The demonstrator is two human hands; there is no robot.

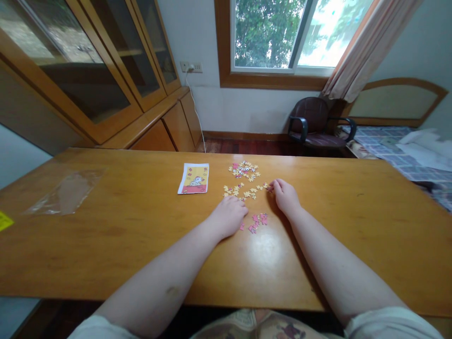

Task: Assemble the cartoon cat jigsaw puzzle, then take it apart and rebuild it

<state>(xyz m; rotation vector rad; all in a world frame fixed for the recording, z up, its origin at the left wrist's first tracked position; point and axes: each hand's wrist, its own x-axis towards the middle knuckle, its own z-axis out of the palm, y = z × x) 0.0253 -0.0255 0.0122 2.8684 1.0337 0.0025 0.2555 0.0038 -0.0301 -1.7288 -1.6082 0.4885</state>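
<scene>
Puzzle pieces lie in three groups on one table (123, 230), about midway between its left and right edges. Group one: a mixed cluster (243, 170) of yellow, pink and white pieces, nearest the far edge; they overlap and cannot be counted reliably. Group two: loosely scattered yellow pieces (253, 191), more than ten, between the two hands. Group three: pink pieces (264, 220), about six visible, nearest the near edge. The left hand (231, 215) rests palm down at the near side of the yellow pieces, fingers bent, fingertips beside the lowest of them; the pink pieces lie just to its right. Whether its fingers grip a piece cannot be told. The right hand (286, 197) is at the right end of the yellow pieces, thumb and forefinger close together; one small piece shows at the fingertips, but whether it is clamped cannot be told. One picture card (194, 179) lies left of the pieces, near the far edge. One clear plastic bag (67, 192) lies toward the left edge, and one yellow item (4, 221) lies at that edge. Beyond the far edge stand one chair (312, 117) and one bed (377, 143).
</scene>
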